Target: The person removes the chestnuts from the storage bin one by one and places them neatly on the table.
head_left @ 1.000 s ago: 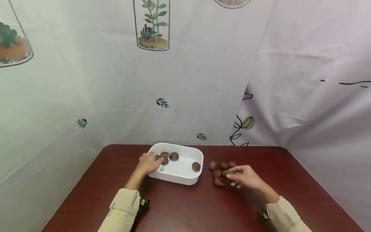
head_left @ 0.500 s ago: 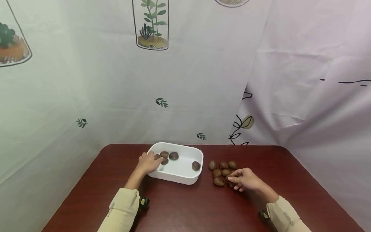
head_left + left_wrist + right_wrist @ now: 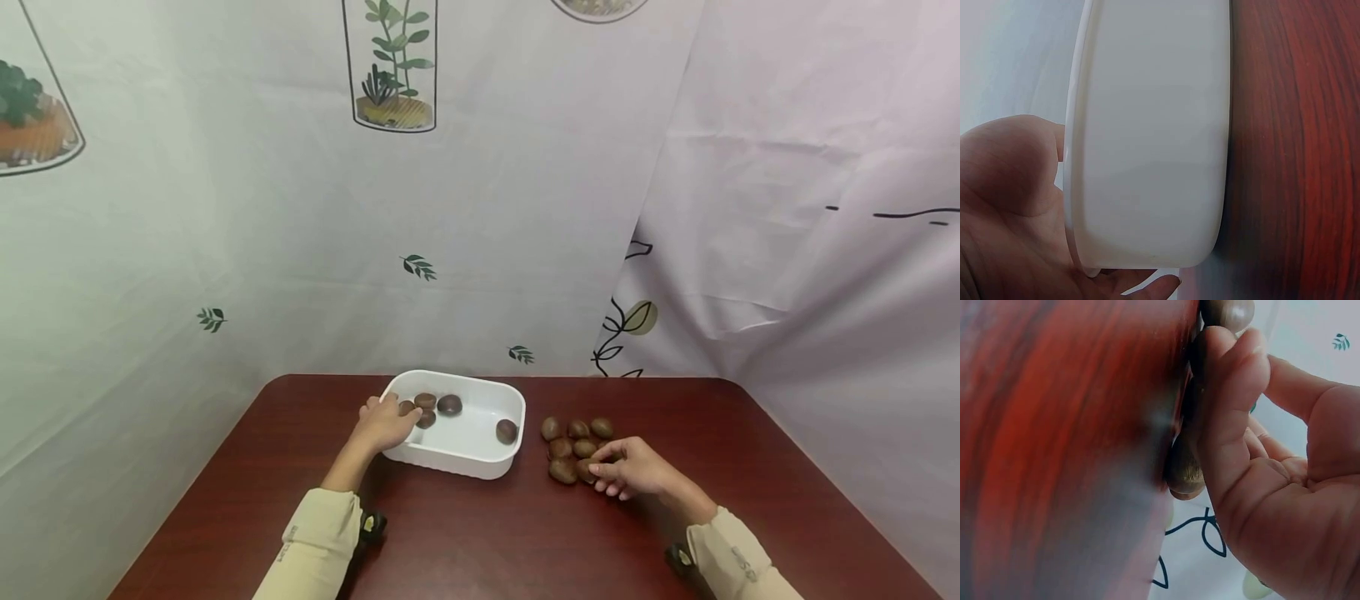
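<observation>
My left hand [image 3: 388, 422] grips the left end of a white plastic tray [image 3: 457, 465], its thumb over the rim. In the left wrist view the palm lies against the rim of the tray [image 3: 1147, 137], with fingers showing below its end. Several brown chestnuts [image 3: 450, 405] lie in the tray, mostly near that hand; one chestnut [image 3: 506, 431] is at the right end. To the right, my right hand [image 3: 636, 468] pinches a chestnut [image 3: 587, 471] at the front of a cluster of chestnuts [image 3: 560, 448] on the table. In the right wrist view my fingers partly hide the chestnuts [image 3: 1185, 467].
The dark red wooden table [image 3: 480, 542] carries the tray and the chestnut cluster side by side, with a gap between them. A pale printed cloth [image 3: 480, 208] hangs behind the table and along both sides.
My right hand has let go of a chestnut in the middle of the cluster and moved slightly toward the front, where it holds another chestnut. The left hand and tray look unmoved.
</observation>
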Available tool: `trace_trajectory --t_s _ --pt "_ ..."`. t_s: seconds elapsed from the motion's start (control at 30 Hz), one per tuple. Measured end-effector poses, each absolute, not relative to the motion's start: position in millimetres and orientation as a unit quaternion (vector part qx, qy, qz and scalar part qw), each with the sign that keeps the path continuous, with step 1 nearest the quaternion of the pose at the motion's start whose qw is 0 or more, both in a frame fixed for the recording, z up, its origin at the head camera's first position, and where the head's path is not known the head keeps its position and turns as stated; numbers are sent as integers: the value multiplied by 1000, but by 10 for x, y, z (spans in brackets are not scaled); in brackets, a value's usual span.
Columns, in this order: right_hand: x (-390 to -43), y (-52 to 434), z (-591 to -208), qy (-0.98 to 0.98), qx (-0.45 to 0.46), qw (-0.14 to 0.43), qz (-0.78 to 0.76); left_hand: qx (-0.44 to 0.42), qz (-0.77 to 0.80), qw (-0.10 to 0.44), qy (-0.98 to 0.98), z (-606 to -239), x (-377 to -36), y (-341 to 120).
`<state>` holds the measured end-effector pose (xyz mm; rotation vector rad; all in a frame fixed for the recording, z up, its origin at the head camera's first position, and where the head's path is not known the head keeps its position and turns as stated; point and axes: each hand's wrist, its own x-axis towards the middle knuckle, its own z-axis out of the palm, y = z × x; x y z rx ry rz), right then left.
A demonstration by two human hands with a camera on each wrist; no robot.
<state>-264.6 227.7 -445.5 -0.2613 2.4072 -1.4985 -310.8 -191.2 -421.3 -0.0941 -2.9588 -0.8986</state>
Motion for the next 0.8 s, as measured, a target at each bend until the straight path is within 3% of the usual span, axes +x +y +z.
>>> trace_trajectory --t_s 0.33,0.57,0.8 --pt "-2660 2258 -4412 851 -69 128 -505 -28 -289 25 -956 -4238 -3117 -1914" --pt "-2657 2180 -4017 862 -111 96 -485 -29 -290 28 -956 -4204 -3116 -1923" --pt "-2636 1841 -3795 848 -149 106 -497 -32 -291 27 -956 -4210 -3105 -1918"
